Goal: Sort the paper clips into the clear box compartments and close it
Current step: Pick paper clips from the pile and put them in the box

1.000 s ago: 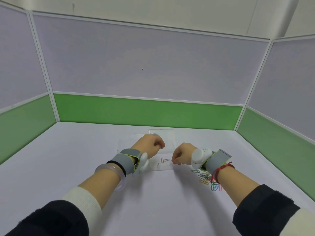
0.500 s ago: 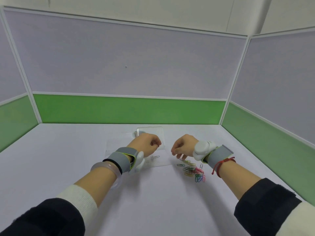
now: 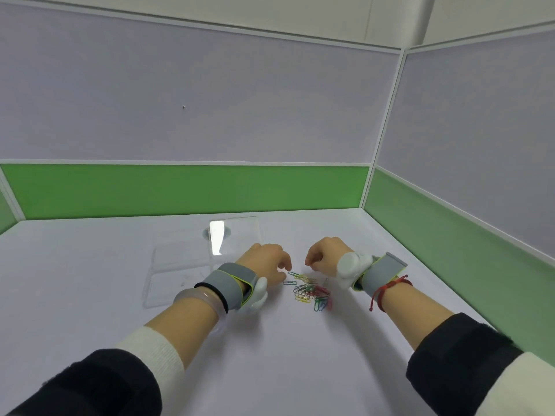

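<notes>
A heap of coloured paper clips [image 3: 310, 291] lies on the white table between my two hands. My left hand [image 3: 267, 264] sits at the heap's left edge with fingers curled down, fingertips by a silver clip [image 3: 289, 283]. My right hand [image 3: 326, 258] hovers at the heap's far right side, fingers curled in. Whether either hand pinches a clip is hidden. The clear box [image 3: 177, 274] lies open left of my left hand, its lid [image 3: 237, 235] folded back behind it and glaring with light.
Green and lilac partition walls [image 3: 186, 187] enclose the white table [image 3: 270, 355] at the back and both sides. Both wrists wear grey straps with white devices.
The view has swung left to right. Both hands moved from over the clear box to the heap of clips on its right.
</notes>
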Tool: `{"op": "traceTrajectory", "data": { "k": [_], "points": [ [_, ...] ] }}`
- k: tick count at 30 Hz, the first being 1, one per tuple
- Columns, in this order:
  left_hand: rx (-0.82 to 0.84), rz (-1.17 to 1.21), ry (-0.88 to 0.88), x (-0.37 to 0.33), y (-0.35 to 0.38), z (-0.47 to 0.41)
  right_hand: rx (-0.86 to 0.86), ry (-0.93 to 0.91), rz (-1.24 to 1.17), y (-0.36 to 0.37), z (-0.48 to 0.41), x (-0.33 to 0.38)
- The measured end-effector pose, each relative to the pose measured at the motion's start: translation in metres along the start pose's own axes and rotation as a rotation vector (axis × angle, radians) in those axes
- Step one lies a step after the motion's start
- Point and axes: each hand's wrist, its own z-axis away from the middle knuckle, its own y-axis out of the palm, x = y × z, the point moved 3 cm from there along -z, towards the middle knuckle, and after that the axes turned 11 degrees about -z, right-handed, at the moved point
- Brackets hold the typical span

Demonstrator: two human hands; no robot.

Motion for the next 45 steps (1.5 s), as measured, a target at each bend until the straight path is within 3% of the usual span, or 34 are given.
{"op": "traceTrajectory", "data": {
  "k": [5,11,25,45],
  "points": [
    [-0.096,-0.136,-0.009,-0.009,0.011,-0.009,0.042,-0.028,0.083,0.019,-0.005,-0.01],
    [-0.051,-0.191,-0.015,-0.015,0.021,-0.015,0.076,-0.048,0.125,0.026,-0.009,-0.011],
    [-0.037,-0.214,-0.038,-0.016,0.023,-0.016,0.007,0.023,0.059,0.015,-0.004,-0.019],
    [-0.081,-0.184,-0.066,-0.001,-0.004,0.005,-0.01,-0.061,0.046,-0.007,0.009,0.01]
  ]
}}
